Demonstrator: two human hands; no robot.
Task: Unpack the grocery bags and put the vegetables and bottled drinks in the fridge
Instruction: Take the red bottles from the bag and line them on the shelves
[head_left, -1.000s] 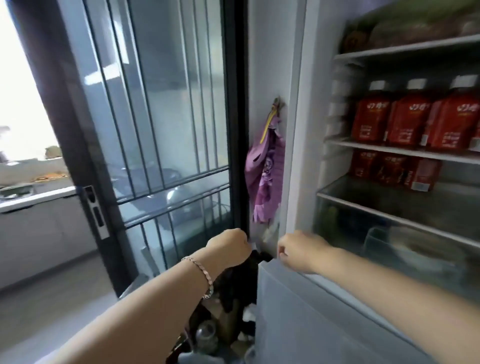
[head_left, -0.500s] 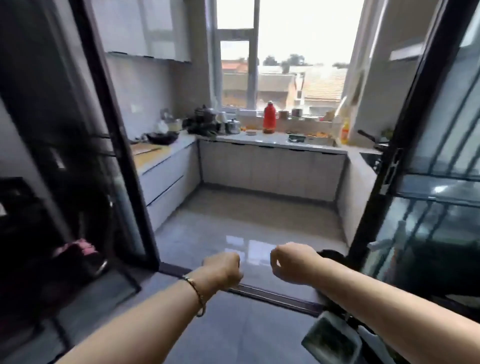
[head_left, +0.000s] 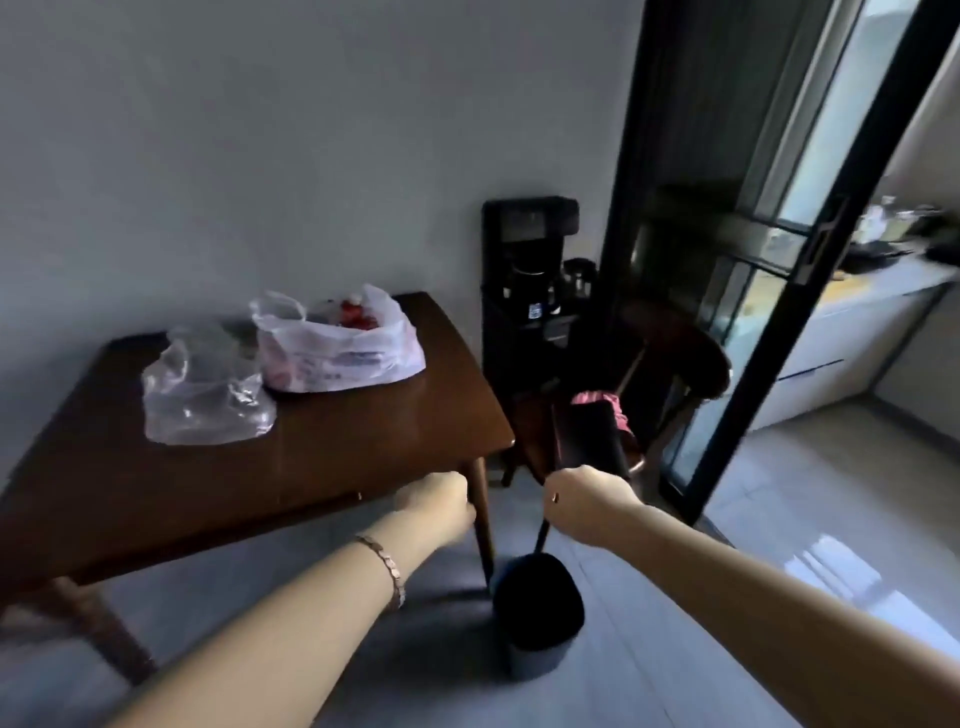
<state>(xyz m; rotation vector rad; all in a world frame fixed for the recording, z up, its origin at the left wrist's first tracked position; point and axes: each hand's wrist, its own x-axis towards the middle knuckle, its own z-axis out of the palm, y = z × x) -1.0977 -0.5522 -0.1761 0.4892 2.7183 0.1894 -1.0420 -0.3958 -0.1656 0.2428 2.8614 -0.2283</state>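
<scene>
Two grocery bags lie on a dark wooden table (head_left: 363, 447). The white plastic bag (head_left: 337, 348) at the far side stands open, with red items showing at its top. To its left sits a clear plastic bag (head_left: 202, 395), crumpled, its contents hard to make out. My left hand (head_left: 436, 506) is a closed fist just off the table's near right corner, holding nothing. Level with it to the right, my right hand (head_left: 582, 506) is also a fist with nothing in it. The fridge is out of view.
A wooden chair (head_left: 670, 374) with dark and pink items on its seat stands right of the table. A black bin (head_left: 537, 618) sits on the floor below my hands. A black drinks machine (head_left: 530, 270) stands against the wall. Black-framed glass doors (head_left: 800, 280) lead to the kitchen at right.
My view has swung left from the open fridge, past the kitchen doorway, to the table with the bags. Both hands stay clenched in front of me.
</scene>
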